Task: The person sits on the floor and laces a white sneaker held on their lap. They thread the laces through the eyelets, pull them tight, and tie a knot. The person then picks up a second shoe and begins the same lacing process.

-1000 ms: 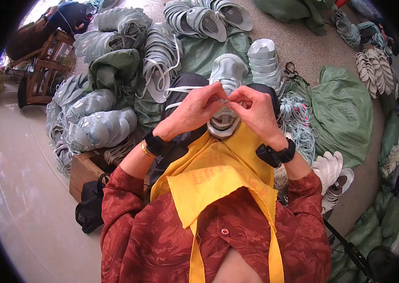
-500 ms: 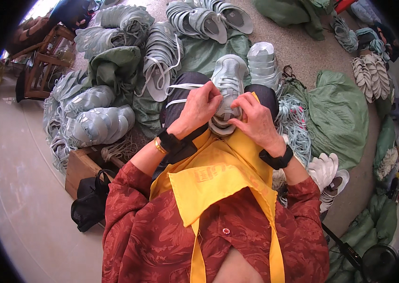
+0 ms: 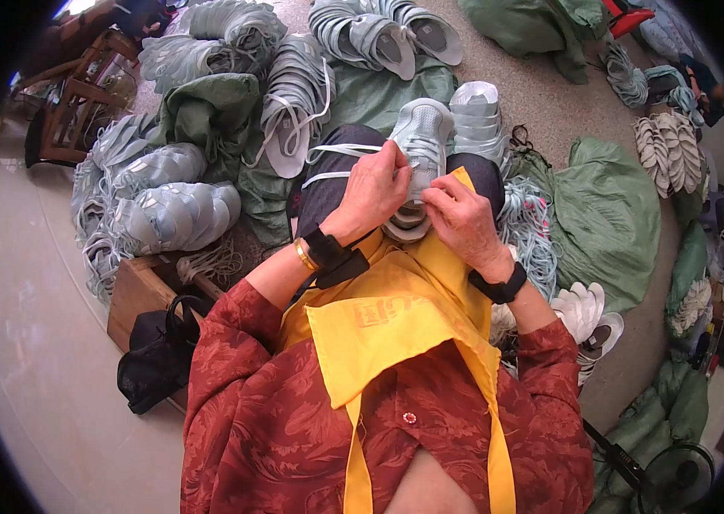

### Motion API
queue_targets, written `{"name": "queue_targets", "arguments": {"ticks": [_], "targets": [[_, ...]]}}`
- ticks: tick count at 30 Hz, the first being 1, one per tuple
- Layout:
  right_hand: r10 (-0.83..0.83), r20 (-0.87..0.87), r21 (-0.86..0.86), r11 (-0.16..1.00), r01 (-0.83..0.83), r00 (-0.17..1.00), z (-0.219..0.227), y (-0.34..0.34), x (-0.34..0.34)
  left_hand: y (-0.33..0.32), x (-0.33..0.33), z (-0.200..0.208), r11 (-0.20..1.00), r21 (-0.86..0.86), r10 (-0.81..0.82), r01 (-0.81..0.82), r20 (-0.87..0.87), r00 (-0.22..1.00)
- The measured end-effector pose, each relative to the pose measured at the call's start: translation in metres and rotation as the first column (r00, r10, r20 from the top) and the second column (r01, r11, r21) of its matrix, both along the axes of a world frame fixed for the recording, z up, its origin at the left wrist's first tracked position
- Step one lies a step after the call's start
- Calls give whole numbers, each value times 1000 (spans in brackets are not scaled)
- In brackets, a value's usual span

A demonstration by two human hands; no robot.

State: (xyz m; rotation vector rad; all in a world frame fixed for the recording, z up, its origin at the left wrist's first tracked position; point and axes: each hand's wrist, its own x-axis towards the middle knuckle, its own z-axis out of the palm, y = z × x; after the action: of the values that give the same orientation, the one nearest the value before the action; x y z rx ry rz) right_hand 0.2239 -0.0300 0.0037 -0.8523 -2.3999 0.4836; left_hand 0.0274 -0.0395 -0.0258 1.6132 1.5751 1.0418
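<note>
A pale grey-green shoe upper (image 3: 421, 120) rests between my knees, toe pointing away from me, with laces crossed over its front. My left hand (image 3: 374, 193) is closed in a pinch at the upper's left side. From it, a white shoelace (image 3: 338, 149) trails out to the left over my dark trouser leg. On the right, my right hand (image 3: 470, 221) has thumb and fingertips pressed together at the opening end of the upper. Whatever lies in that pinch is too small to make out.
Stacks of similar shoe uppers (image 3: 180, 216) lie to the left and at the back. Bundled pale blue laces (image 3: 530, 224) and a green sack (image 3: 606, 218) are on the right. A wooden box (image 3: 132, 300) and black bag (image 3: 149, 364) stand by my left elbow.
Both hands stay at the upper with small finger shifts. My right hand has moved slightly right and down, its fingers drawn closer together. The whole view has shifted a little.
</note>
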Motion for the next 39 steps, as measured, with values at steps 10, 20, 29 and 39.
{"name": "queue_targets", "arguments": {"ticks": [10,20,29,39], "targets": [[0,-115,-127,992,-14,993,-3,3,0,12,-2,-1,997,2,-70,71,-166,984],[-346,-183,-418,875,245,920,-2,21,-5,15,-4,7,972,162,-140,172,-194,971],[-383,-131,-500,822,272,915,-10,37,-8,22,-12,4,970,53,-236,238,-45,971],[-417,-80,-583,756,297,905,-14,43,-10,23,-8,5,987,-90,-132,131,0,991]]}}
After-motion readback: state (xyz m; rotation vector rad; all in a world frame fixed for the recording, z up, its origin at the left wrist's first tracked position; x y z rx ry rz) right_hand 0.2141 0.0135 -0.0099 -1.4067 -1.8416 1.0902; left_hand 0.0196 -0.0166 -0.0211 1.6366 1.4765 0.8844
